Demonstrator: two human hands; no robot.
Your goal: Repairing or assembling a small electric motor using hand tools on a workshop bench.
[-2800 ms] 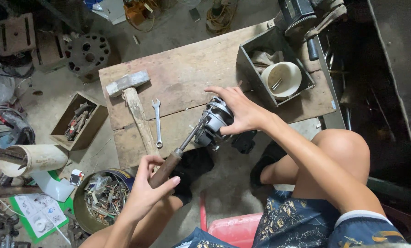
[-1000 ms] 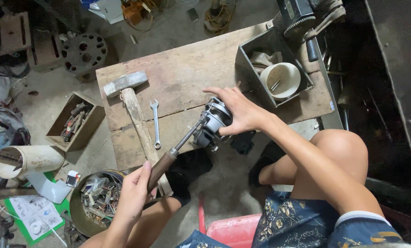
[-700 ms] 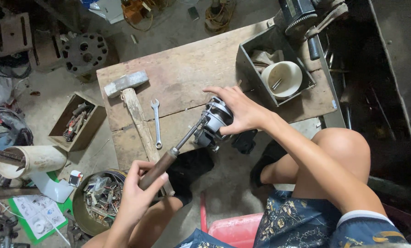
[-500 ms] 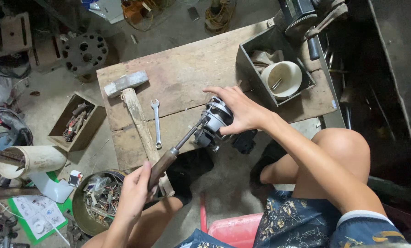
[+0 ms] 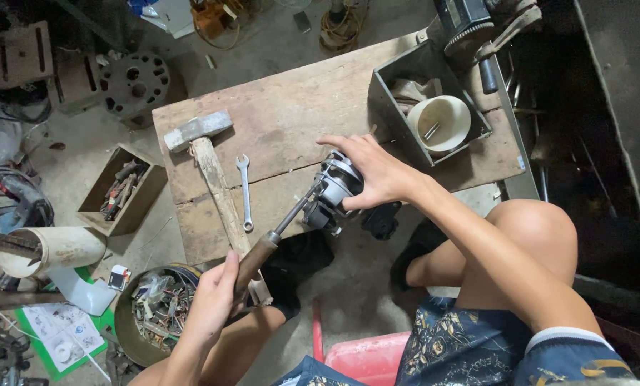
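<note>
Nearest, left hand [image 5: 216,300] low beside the bent knee, fingers curled around the brown wooden handle of a long screwdriver [image 5: 277,232], forearm rising from the bottom edge. Steel shank slanting up and right, tip set into a small grey metal motor housing [image 5: 333,191] at the front edge of the worn wooden workbench [image 5: 291,114]. Right hand [image 5: 373,175] draped over that housing from the right, fingers spread and pressing it down, arm reaching across above the knee. Further back on the planks, a heavy steel sledgehammer with pale wooden handle [image 5: 209,164] and a slim silver open-ended spanner [image 5: 245,191] just beside it. Farthest, a grey metal tray [image 5: 388,78] holding a cream plastic cup [image 5: 440,123].
</note>
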